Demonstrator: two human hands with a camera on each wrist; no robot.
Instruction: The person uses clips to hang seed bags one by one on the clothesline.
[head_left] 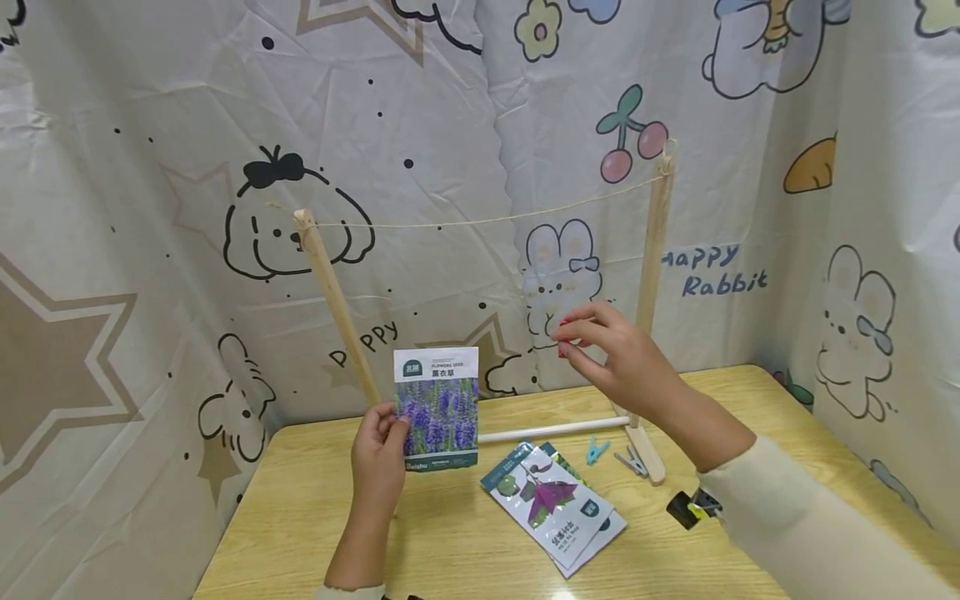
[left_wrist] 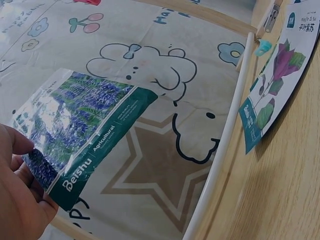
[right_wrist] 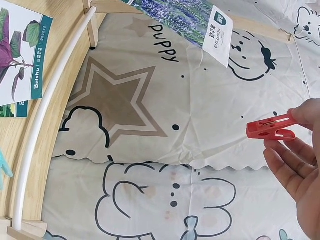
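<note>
My left hand holds a seed packet upright by its left edge, thumb over the purple-flower picture. In the left wrist view the packet is tilted, its green band toward the camera. My right hand is raised beside the right post and pinches a red clothespin between thumb and fingers; in the head view only bits of red show at the fingertips. Above both hands a thin string runs between the two wooden posts, with nothing hanging on it.
More seed packets lie stacked on the wooden table. To their right are a blue clothespin and a grey one, near the frame's right foot. A white bar joins the posts low down. A printed curtain hangs behind.
</note>
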